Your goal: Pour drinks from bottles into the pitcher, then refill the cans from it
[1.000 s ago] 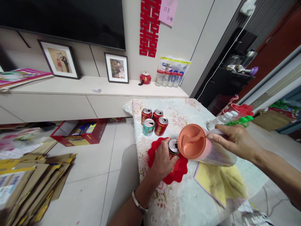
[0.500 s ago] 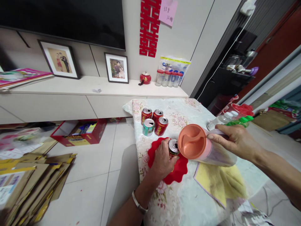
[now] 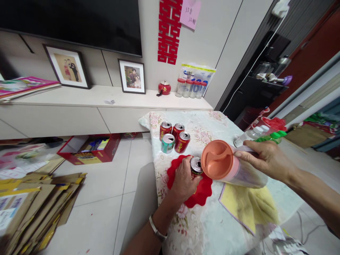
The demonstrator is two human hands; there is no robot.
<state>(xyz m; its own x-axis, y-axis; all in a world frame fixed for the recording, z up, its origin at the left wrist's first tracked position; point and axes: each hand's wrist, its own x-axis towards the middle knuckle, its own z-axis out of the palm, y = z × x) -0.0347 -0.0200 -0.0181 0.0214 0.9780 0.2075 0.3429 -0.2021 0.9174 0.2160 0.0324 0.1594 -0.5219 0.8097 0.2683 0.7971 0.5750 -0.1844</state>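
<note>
Left hand [image 3: 183,179] clamped round a dark-topped can [image 3: 196,165], red mat [image 3: 198,200] below that grip. Right hand [image 3: 271,159] closed on the handle [image 3: 244,149] of a tipped pitcher [image 3: 248,175], orange lid [image 3: 216,159] right at the can's rim, contact unclear. Yellow cloth [image 3: 249,205] nearer the wearer than the right grip, four cans [image 3: 182,142] beyond the left.

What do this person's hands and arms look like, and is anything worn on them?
The left hand and right hand are ungloved. A narrow, silvery bracelet circles the left wrist; none shows on the right. No sleeves cover the visible forearms, and no cables run along them.
</note>
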